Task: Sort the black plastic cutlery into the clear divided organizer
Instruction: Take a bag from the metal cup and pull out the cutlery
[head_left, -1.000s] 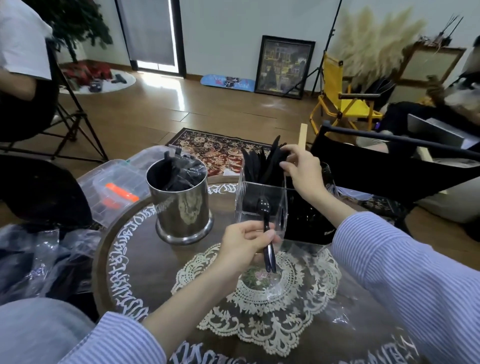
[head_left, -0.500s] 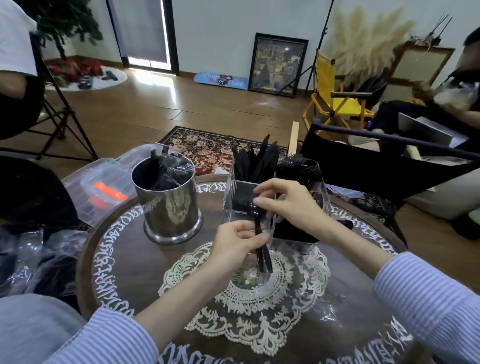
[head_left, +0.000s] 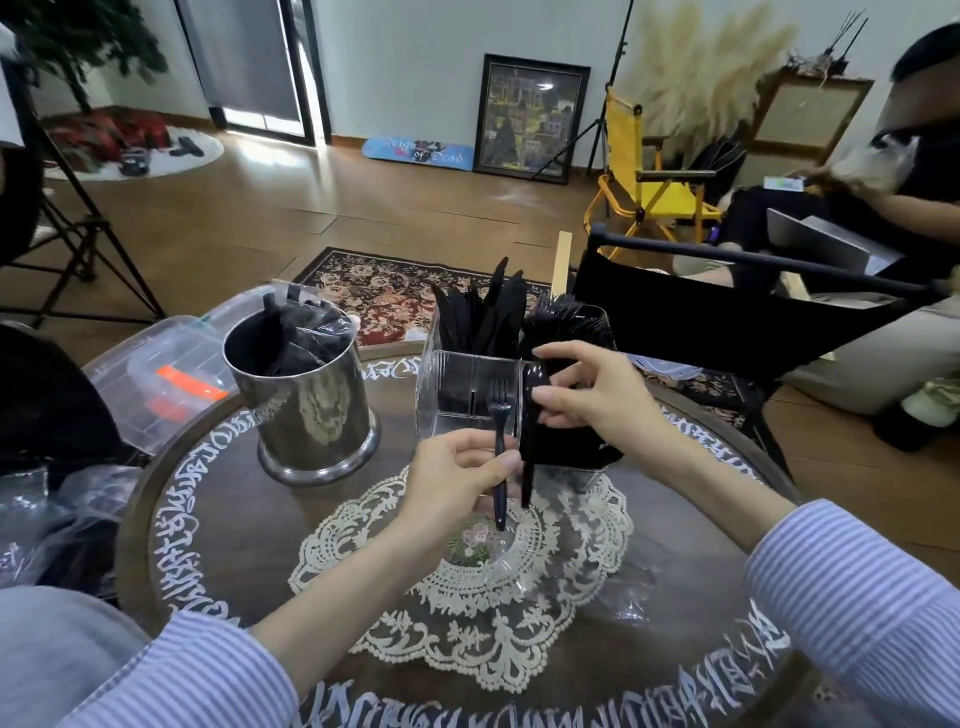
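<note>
The left hand (head_left: 457, 480) pinches a slim black fork (head_left: 500, 441) upright — tines up. The right hand (head_left: 592, 400) pinches a second black piece (head_left: 529, 441) beside it, before the clear organizer (head_left: 457, 384) at the tabletop's far edge.

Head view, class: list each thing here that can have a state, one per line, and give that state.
left hand: pinches the fork's handle.
fork: upright, tines up, held above the doily.
right hand: pinches a second black piece.
second black piece: upright, type unclear.
clear organizer: standing; back compartments filled, front left one empty.
steel canister: upright, holds wrapped black cutlery.
</note>
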